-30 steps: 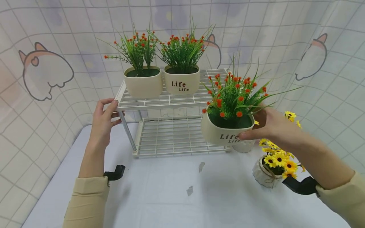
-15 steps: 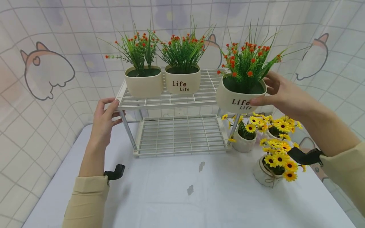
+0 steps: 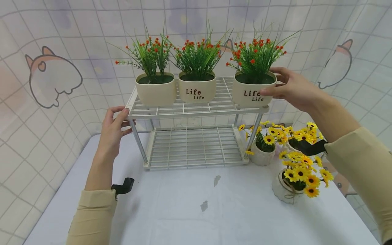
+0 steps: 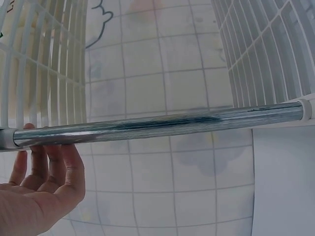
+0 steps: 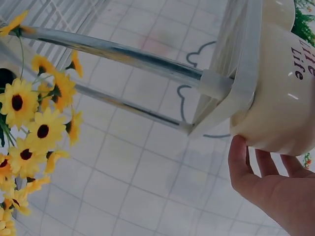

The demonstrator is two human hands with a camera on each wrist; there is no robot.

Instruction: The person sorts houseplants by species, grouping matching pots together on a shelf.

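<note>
While your left hand grips the rack's front left corner, your right hand brings the pot (still pinched) to the front right corner, making three.

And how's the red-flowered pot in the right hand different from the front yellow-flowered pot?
The red-flowered pot is smooth and says "Life"; the yellow-flowered pot is bumpier, with a string bow. The red-flowered pot is up at the top shelf, gripped by the right hand; the yellow-flowered pot stands untouched on the table. Both are pale.
</note>
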